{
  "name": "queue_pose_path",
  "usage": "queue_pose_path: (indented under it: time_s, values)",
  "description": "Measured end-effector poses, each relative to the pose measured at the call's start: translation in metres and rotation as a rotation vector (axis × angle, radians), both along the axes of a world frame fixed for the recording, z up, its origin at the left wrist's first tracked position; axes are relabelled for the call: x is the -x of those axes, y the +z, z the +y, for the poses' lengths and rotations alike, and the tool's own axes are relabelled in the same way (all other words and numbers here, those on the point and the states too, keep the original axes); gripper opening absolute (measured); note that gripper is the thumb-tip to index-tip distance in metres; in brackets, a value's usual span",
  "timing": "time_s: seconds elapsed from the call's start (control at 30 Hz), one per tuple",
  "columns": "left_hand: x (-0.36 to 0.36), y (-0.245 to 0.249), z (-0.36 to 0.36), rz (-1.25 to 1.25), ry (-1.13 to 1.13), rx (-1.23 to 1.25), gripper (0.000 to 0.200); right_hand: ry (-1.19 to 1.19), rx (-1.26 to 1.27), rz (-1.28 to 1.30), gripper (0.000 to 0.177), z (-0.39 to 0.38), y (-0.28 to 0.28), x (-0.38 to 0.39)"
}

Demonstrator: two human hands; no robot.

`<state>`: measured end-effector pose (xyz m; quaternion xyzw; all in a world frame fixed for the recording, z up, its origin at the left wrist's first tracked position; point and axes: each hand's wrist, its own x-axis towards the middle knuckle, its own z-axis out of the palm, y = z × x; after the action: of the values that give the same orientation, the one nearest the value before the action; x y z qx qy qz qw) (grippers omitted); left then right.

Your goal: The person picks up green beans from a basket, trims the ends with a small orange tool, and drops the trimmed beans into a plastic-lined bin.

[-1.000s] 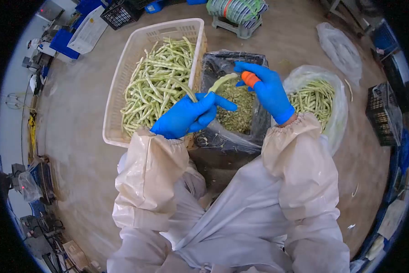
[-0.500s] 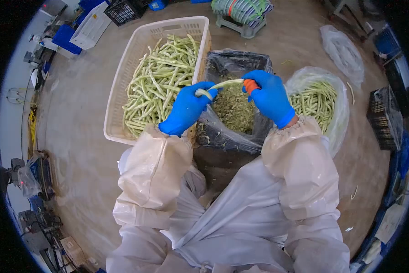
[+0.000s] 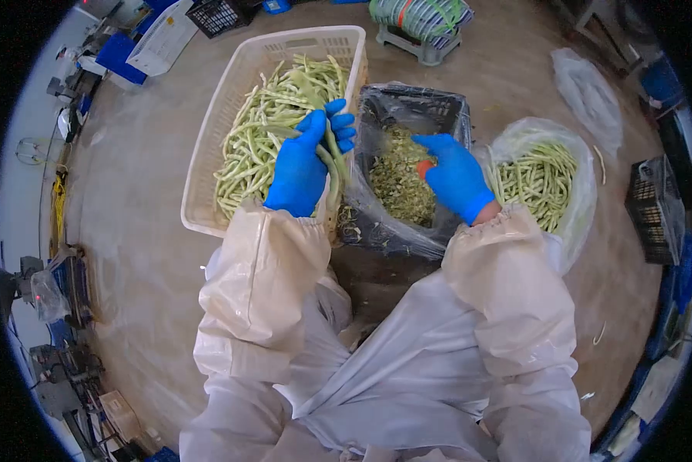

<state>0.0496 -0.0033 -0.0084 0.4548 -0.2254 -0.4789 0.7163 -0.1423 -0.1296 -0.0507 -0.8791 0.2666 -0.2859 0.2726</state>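
My left hand [image 3: 298, 171], in a blue glove, is above the right side of a cream plastic crate [image 3: 197, 173] heaped with long pale green beans [image 3: 249, 150]. A green bean [image 3: 333, 146] passes through its curled fingers and hangs down by the crate's rim; another beside it is blurred. Over a dark, plastic-lined bin [image 3: 373, 231] of green trimmings [image 3: 400, 177] is my right hand [image 3: 457, 175], also gloved. Its forefinger points left, apart from an orange covering [image 3: 425, 168] that seems to be on the thumb. No bean shows in that hand.
To the right of the bin stands a clear plastic bag [image 3: 581, 223] of green beans. A black crate [image 3: 654, 208] and a crumpled plastic bag [image 3: 588, 96] lie farther right. Beyond the bin, a striped bundle [image 3: 419, 17] rests on a grey stool [image 3: 419, 48].
The bean stretched between both hands is out of my right hand. My left hand has turned upward over the crate with beans in it. My right forefinger has straightened away from the orange covering.
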Motion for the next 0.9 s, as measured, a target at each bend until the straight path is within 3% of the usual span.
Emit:
queue_pose_path:
  time_s: [0.03, 0.13, 0.23, 0.33, 0.53, 0.6, 0.7, 0.8, 0.9]
  values:
    - [0.001, 0.0, -0.001, 0.024, 0.043, 0.019, 0.044, 0.01, 0.01, -0.14, 0.021, 0.0, -0.002, -0.002]
    - [0.0, -0.002, -0.001, -0.02, 0.069, 0.042, 0.046, 0.223, -0.688, -0.116, 0.023, 0.005, 0.024, -0.004]
    - [0.005, 0.0, -0.002, -0.067, 0.095, 0.027, 0.045, 0.311, -1.079, -0.08, 0.025, 0.019, 0.035, -0.008]
    - [0.009, 0.001, -0.003, -0.064, 0.1, 0.019, 0.043, 0.288, -1.025, -0.008, 0.027, 0.027, 0.045, -0.01]
    - [0.017, -0.003, -0.006, -0.083, 0.066, -0.026, 0.039, 0.275, -0.966, -0.107, 0.02, 0.023, 0.025, -0.011]
    - [0.02, -0.001, -0.005, -0.158, 0.054, -0.118, 0.037, 0.16, -0.613, -0.034, 0.016, 0.021, 0.017, -0.011]
    - [0.024, 0.01, -0.003, -0.515, -0.177, -0.688, 0.028, 0.029, -0.176, 0.038, 0.012, 0.015, 0.014, -0.008]
    - [0.038, -0.01, 0.002, -1.007, -0.101, -0.373, 0.019, 0.077, -0.001, 0.128, 0.012, 0.014, 0.017, -0.005]
    - [0.043, -0.024, -0.005, -1.137, 0.088, -0.069, 0.021, 0.163, 0.013, 0.116, 0.01, 0.024, 0.024, -0.004]
